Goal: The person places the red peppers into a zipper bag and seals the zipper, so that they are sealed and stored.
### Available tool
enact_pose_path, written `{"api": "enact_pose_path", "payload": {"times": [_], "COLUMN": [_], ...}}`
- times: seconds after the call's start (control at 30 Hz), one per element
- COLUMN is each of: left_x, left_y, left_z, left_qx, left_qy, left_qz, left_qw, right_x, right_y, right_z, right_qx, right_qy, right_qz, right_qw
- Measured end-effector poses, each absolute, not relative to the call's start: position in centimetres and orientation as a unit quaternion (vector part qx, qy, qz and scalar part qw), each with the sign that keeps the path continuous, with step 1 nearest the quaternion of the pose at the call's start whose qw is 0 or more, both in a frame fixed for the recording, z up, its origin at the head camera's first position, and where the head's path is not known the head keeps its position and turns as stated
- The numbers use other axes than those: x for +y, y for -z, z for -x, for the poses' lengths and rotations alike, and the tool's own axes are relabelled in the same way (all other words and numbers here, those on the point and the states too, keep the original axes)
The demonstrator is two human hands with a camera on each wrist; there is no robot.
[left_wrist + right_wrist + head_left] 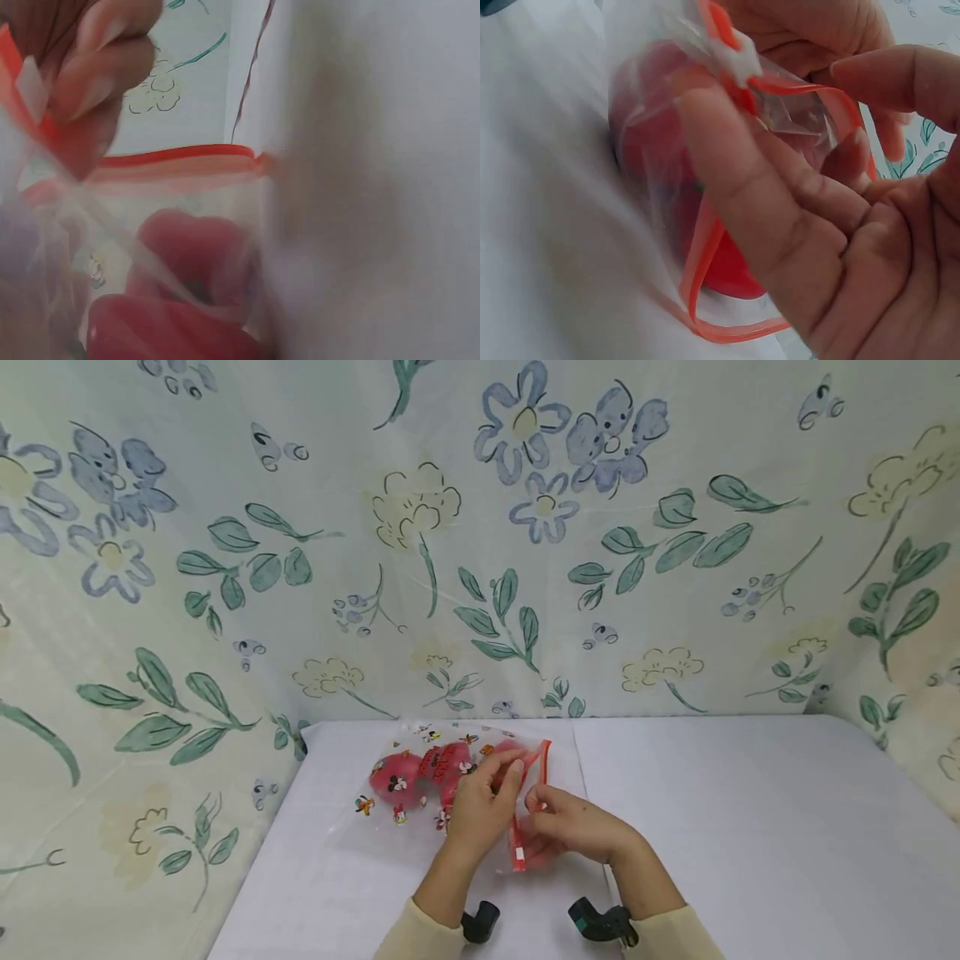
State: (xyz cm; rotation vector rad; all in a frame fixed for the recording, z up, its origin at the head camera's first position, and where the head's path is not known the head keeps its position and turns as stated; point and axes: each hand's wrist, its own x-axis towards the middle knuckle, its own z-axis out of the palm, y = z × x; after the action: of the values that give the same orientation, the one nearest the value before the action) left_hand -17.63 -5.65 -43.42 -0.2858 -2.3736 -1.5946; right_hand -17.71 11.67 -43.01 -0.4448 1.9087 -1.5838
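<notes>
A clear plastic zip bag with cartoon prints and a red zip edge lies on the table. Inside are red, rounded, lobed things that look like bell peppers. My left hand pinches the bag at its mouth, on the red edge's left side. My right hand is at the near end of that edge, fingers overlapping the plastic. In the right wrist view, its thumb stands apart from the fingers, which extend beside the white slider.
A white-covered table holds everything. Floral cloth hangs behind it and along both sides. Dark wrist camera mounts sit at the cuffs of the light sleeves.
</notes>
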Motion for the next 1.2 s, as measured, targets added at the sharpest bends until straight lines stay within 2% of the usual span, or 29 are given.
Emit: {"api": "enact_pose_path", "payload": {"times": [0.1, 0.3, 0.4, 0.57, 0.67, 0.77, 1.0, 1.2], "left_x": [-5.6, -5.6, -5.5, -5.0, -4.7, -4.6, -5.3, -5.5], "left_y": [43.5, 43.3, 43.2, 43.2, 43.1, 42.8, 42.1, 42.5], "left_z": [17.4, 17.4, 17.3, 17.1, 16.8, 16.6, 16.6, 15.6], "left_qx": [-0.841, -0.843, -0.832, -0.803, -0.792, -0.788, -0.773, -0.752], "left_qy": [0.518, 0.511, 0.525, 0.546, 0.563, 0.588, 0.599, 0.600], "left_qz": [0.120, 0.139, 0.135, 0.125, 0.123, 0.129, 0.149, 0.107], "left_qw": [0.100, 0.093, 0.120, 0.204, 0.202, 0.126, -0.145, -0.251], "right_x": [11.5, 10.6, 10.6, 10.7, 10.8, 10.9, 11.0, 11.4], "right_y": [43.3, 43.6, 43.6, 43.7, 43.8, 43.8, 43.7, 43.6], "right_z": [17.9, 17.9, 18.1, 18.6, 18.9, 19.1, 19.2, 19.1], "right_qx": [0.718, 0.770, 0.784, 0.775, 0.768, 0.761, 0.755, 0.748], "right_qy": [0.612, 0.587, 0.587, 0.620, 0.634, 0.643, 0.649, 0.656], "right_qz": [0.168, 0.142, 0.107, 0.026, -0.018, -0.047, -0.057, -0.056], "right_qw": [0.286, 0.207, 0.171, 0.121, 0.093, 0.076, 0.069, 0.086]}}
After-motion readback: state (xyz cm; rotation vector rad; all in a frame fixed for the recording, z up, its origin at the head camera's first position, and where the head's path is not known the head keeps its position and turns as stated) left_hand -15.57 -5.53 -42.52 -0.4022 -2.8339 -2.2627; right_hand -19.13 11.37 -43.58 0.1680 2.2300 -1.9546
